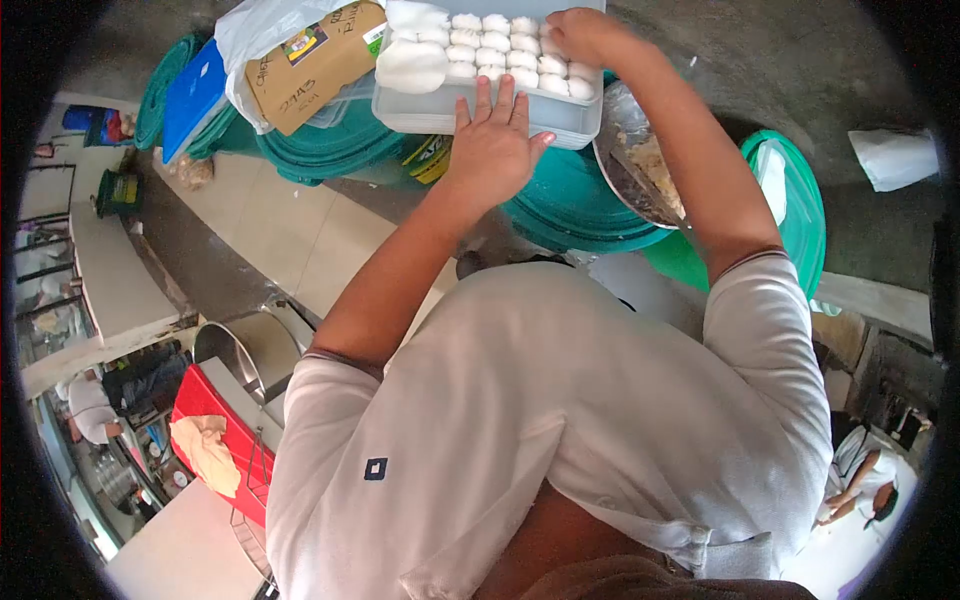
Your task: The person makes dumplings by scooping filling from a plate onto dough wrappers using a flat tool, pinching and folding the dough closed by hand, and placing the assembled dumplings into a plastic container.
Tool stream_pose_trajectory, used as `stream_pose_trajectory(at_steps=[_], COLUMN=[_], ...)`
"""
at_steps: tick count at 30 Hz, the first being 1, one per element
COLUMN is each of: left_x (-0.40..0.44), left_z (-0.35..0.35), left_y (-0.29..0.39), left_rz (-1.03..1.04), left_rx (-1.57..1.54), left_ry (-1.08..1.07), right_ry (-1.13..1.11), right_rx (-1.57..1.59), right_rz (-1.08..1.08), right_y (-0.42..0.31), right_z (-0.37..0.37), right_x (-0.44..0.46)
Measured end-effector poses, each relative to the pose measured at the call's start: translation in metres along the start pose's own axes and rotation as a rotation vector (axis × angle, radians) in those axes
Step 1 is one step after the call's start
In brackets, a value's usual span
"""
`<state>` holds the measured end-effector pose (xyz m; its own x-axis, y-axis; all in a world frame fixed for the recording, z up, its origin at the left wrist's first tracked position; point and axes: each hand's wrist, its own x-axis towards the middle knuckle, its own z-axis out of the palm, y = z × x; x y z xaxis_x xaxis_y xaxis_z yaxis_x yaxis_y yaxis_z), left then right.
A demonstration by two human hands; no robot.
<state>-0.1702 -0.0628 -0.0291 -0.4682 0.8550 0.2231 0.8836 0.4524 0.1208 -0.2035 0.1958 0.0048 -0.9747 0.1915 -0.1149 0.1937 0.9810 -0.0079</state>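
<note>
White rounded dough pieces (495, 42) lie in close rows inside a whitish plastic tray (490, 112) at the top of the head view. Two larger white pieces (412, 66) sit at the tray's left end. My left hand (493, 145) reaches over the near rim with fingers spread, the fingertips touching the front row. At the far right corner, my right hand (592, 38) is on the end of the rows with its fingers bent and close together. What lies beneath those fingers is hidden.
Green lidded tubs (325, 140) stand under and beside the tray. A cardboard box (315, 65) in white plastic lies left of it, a metal basin (635, 150) right. A large pot (250, 350) and a red-topped surface (205, 395) are at left. Other people work at both edges.
</note>
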Motion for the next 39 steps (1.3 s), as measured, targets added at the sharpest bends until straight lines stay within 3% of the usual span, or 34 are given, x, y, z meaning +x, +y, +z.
stream_pose_trajectory(at_steps=[3, 9, 11, 15, 17, 19, 21, 23, 26, 30, 32, 33, 34, 35, 37, 39], left_x=[0.000, 0.000, 0.004, 0.011, 0.010, 0.009, 0.010, 0.010, 0.016, 0.035, 0.034, 0.036, 0.042, 0.050, 0.046, 0.032], left_z=[0.002, -0.002, -0.002, -0.011, -0.030, -0.034, -0.030, -0.020, -0.033, -0.054, -0.092, -0.104, -0.089, -0.061, -0.062, -0.063], left_y=[-0.001, -0.008, -0.029, -0.076, -0.085, -0.091, -0.101, -0.113, -0.118, -0.122, -0.097, -0.091, -0.092, -0.097, -0.066, -0.023], left_rz=[-0.006, 0.021, 0.042, -0.065, -0.275, -0.255, -0.237, -0.149, -0.158, -0.091, -0.228, -0.322, -0.306, -0.180, -0.266, -0.554], left_rx=[-0.055, -0.074, -0.230, -0.060, 0.152, 0.140, 0.131, 0.173, 0.059, -0.080, -0.776, -1.013, -1.023, -1.264, -1.871, -2.323], left_ry=[-0.010, 0.033, 0.174, 0.428, 0.230, 0.208, 0.180, 0.309, 0.332, 0.459, 0.372, 0.215, 0.202, 0.203, -0.064, -0.379], right_ry=[0.086, -0.007, 0.514, 0.537, 0.321, 0.233, -0.016, -0.082, -0.134, -0.076, -0.074, -0.009, 0.056, 0.057, -0.147, -0.129], right_rx=[0.065, 0.116, 0.262, 0.175, 0.235, 0.174, 0.132, 0.090, 0.231, 0.328, 0.239, 0.240, 0.240, 0.239, 0.156, 0.157], right_rz=[-0.061, -0.008, -0.103, -0.057, 0.040, 0.112, 0.346, 0.535, 0.701, 0.605, 0.587, 0.547, 0.504, 0.524, 0.563, 0.588], right_y=[-0.005, -0.022, -0.014, -0.020, -0.024, -0.024, -0.019, -0.009, -0.029, -0.031, -0.019, -0.029, -0.039, -0.048, -0.064, -0.082], right_z=[-0.001, -0.015, 0.010, -0.019, -0.033, -0.034, -0.032, -0.023, -0.037, 0.005, 0.053, 0.057, 0.057, 0.055, 0.047, 0.028], right_x=[-0.019, -0.039, -0.044, -0.091, -0.136, -0.182, -0.225, -0.265, -0.303, -0.331, -0.337, -0.332, -0.326, -0.321, -0.309, -0.299])
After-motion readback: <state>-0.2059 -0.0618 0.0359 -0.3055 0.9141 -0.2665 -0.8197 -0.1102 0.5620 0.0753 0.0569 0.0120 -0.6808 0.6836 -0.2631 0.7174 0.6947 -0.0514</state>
